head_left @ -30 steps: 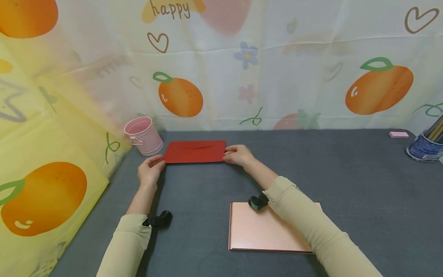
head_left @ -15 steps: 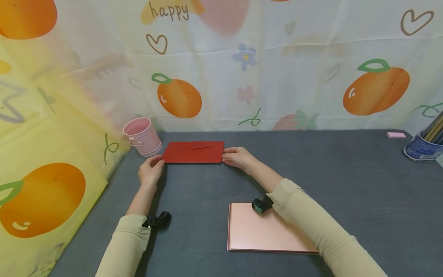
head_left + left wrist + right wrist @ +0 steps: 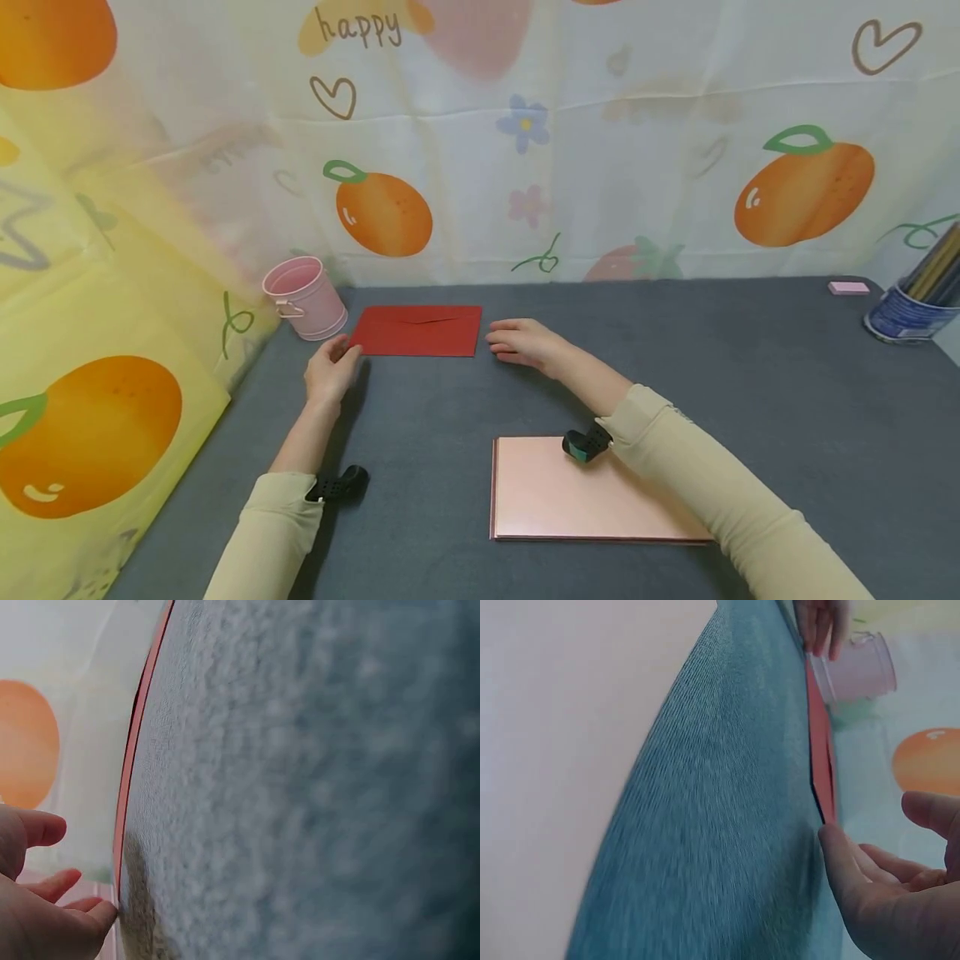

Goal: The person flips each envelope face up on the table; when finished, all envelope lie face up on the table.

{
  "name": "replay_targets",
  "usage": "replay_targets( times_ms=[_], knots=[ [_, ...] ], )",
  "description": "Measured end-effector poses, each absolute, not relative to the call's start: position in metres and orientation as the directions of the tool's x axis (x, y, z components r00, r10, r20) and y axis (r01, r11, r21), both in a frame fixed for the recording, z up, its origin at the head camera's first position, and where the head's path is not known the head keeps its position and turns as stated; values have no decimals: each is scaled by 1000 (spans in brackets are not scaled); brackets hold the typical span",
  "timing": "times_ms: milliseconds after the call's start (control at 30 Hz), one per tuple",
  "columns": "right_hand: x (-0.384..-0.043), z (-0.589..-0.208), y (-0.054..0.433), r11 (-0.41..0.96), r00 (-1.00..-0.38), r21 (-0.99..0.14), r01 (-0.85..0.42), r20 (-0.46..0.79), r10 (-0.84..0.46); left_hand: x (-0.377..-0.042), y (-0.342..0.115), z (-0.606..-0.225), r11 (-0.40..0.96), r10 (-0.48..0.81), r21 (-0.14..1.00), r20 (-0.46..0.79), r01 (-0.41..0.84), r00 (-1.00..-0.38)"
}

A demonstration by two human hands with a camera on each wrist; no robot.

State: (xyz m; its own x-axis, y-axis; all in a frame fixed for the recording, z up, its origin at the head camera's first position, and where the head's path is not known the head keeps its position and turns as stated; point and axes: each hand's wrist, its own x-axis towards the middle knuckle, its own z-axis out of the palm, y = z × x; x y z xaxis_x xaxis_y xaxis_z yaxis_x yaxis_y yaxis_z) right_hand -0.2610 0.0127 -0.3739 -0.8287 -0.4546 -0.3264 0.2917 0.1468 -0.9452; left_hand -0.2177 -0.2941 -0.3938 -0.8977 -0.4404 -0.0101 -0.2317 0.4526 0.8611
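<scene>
Rectangular red envelope (image 3: 420, 332), grainy table (image 3: 423, 467), left hand (image 3: 331, 373) at its near-left corner, contact unclear, right hand (image 3: 528, 345) just beside the envelope, both released, fingers parted.

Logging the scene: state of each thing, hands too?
Envelope: flat, flap side up; sealing unclear.
Bucket: upright, open; bottom hidden.
Cup: upright, holding sticks.
Pink sheets: stacked flat.
Pink block: lying flat.
Left hand: fingers loose, at envelope's corner.
Right hand: fingers loose, apart from envelope.
</scene>
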Motion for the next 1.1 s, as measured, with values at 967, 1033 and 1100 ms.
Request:
replay_targets(
  times_ms=[967, 1033, 1100],
  knots=[
    [-148, -368, 178, 520, -768, -804, -288, -131, -627, -128, -143, -377, 588, 565, 724, -47, 362, -824],
    [-139, -371, 185, 547, -768, -755, -363, -90, -634, -124, -140, -378, 586, 627, 699, -72, 409, -775],
    [-131, -374, 190, 562, -763, -703, -436, -43, -645, -121, -139, -379, 577, 679, 683, -95, 448, -728]
  ],
)
